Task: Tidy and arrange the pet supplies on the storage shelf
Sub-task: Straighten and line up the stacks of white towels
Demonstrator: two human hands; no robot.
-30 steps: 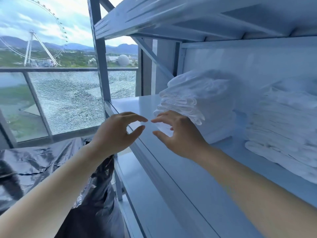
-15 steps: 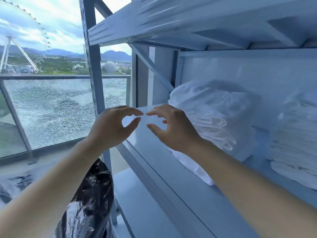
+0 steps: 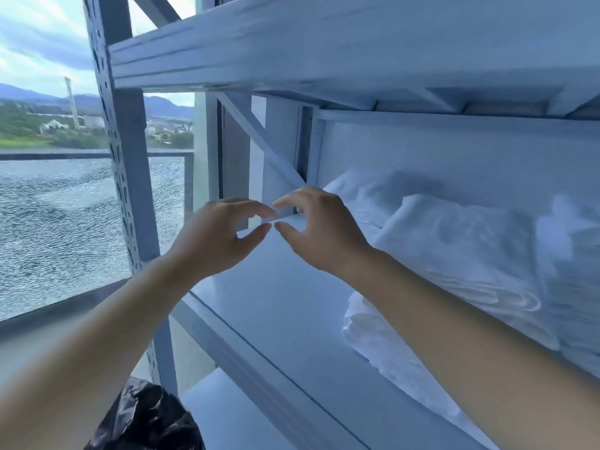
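Both of my hands are raised side by side over the left end of the middle shelf board [image 3: 285, 319], and neither has anything in it that I can see. My left hand [image 3: 217, 238] is bent into a loose C, thumb below and forefinger above, with a clear gap between their tips. My right hand [image 3: 324, 235] mirrors it: thumb and forefinger are apart and the other fingers are curved. The tips of the two hands come very close, thumb near thumb, but I cannot tell whether they touch. Both hover above the board rather than resting on it.

Just to the right of my right hand lies the bundle of white folded pads [image 3: 454, 254], on the same board and back against the rear panel [image 3: 438, 147]. My right forearm crosses in front of its lower left part, and I cannot tell if my hand brushes it. At the far right edge sits a second white stack [image 3: 574, 271], blurred, just beside the first.

Overhead runs the upper shelf [image 3: 324, 43]. A perforated upright post [image 3: 126, 164] stands left of my left hand, and a diagonal brace [image 3: 256, 134] slants down behind my fingers toward the back corner. Below are the lower shelf [image 3: 233, 417] and, left of it, a crumpled black plastic bag [image 3: 146, 420]. Beyond the post is a glass pane [image 3: 58, 222] covered in fine cracks, with green land and hills above it.
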